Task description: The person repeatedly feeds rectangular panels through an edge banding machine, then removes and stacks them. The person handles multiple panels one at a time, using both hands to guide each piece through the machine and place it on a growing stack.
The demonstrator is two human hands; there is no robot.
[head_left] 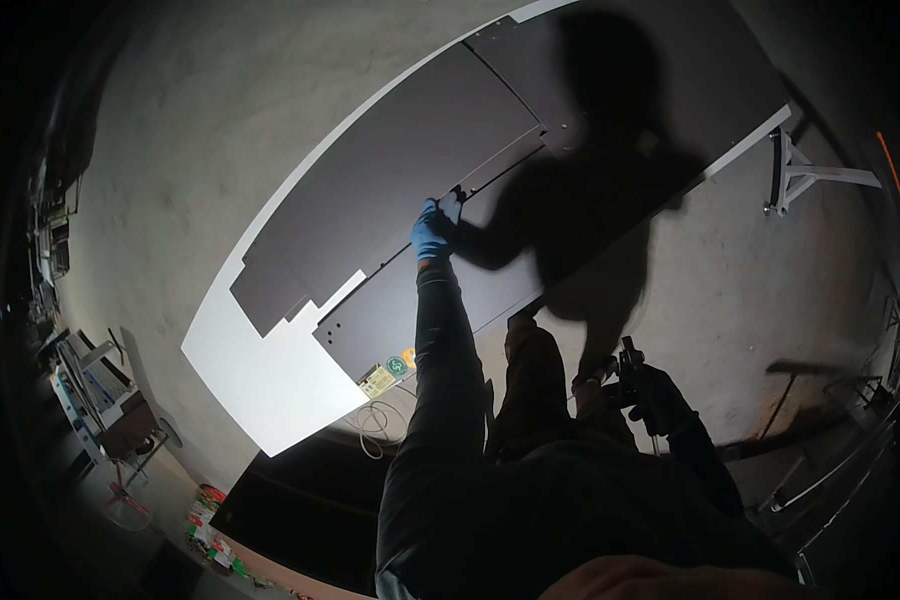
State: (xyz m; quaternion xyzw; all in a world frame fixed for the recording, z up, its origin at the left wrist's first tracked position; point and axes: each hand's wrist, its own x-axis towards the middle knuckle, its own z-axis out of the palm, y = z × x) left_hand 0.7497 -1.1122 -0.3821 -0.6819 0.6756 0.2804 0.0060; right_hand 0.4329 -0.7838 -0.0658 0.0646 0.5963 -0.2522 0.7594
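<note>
My left hand (433, 232), in a blue glove, rests at the long seam between dark grey panels on a large white-edged board (260, 375). Its fingers are bent together near a small dark piece at the seam; what they pinch, if anything, is hard to make out. Beyond the hand lies a wide grey panel (360, 165), and nearer to me a narrower panel (370, 315) with small holes at its left end. Low at my right side, my right hand (662, 402), in a dark glove, is closed around a dark hand tool (627, 372) whose kind is unclear.
My shadow covers the board's right part. A white metal stand leg (820, 175) juts out at the right. Round stickers and a label (378, 382) sit near a loose pale cable (374, 430). At far left stands a cluttered cart (100, 400); a dark surface (300, 510) lies lower left.
</note>
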